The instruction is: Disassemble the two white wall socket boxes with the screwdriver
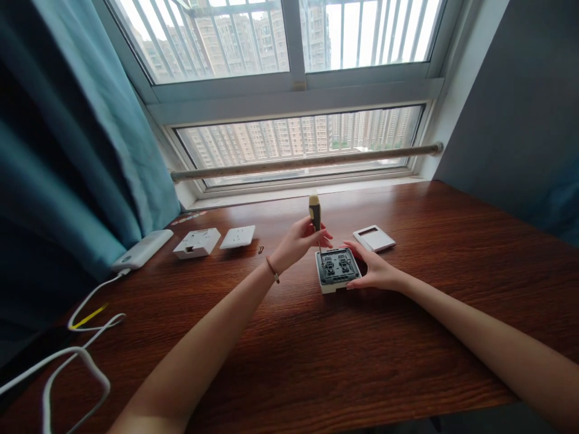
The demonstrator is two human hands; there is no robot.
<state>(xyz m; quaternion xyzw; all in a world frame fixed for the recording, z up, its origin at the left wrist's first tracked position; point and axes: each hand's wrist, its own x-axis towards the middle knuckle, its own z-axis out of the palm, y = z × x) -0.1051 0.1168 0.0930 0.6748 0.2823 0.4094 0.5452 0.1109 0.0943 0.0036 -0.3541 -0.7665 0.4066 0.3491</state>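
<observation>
While the right hand (370, 266) clasps a square, grey-topped white plastic box (336, 269) on the reddish-brown wooden table (289, 349), the left hand (302, 239) clamps a black-and-yellow screwdriver (315, 213), tip down: apparently screw-turning, next wanting steady, upright twists.

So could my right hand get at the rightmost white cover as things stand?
Probably yes: the rightmost white cover lies just beyond the right hand, with nothing visible between them, though that hand would first have to let go of the dark-topped box.
</observation>
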